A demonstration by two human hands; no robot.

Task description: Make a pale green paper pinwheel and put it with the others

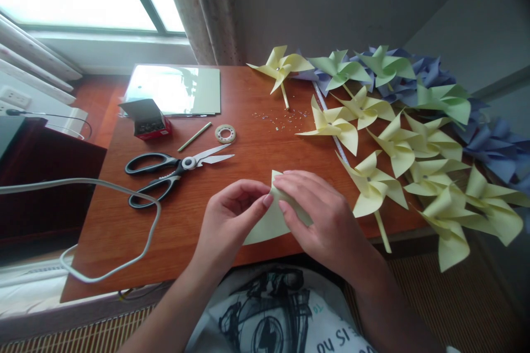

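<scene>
A sheet of pale green paper (pixel 269 223) is between my hands at the front of the table, one corner of it standing up. My left hand (pixel 234 215) pinches the paper's left edge between thumb and fingers. On the other side, my right hand (pixel 312 207) grips the paper near its raised corner, fingers bent over it and thumb against its face. Much of the sheet is hidden under the right hand. Beyond my left hand lie scissors (pixel 188 163) with black handles, their blades apart. A roll of tape (pixel 225 133) and a thin green paper stick (pixel 194 137) are just behind them.
Yellow pinwheels (pixel 368 182), green pinwheels (pixel 385 66) and blue-violet pinwheels (pixel 497 149) crowd the right side. A ruler (pixel 321 96) lies partly under them. Small scraps (pixel 281 120) dot the wooden table (pixel 232 88). A red box (pixel 152 129), a sheet stack (pixel 213 91) and a white cable (pixel 155 220) are left.
</scene>
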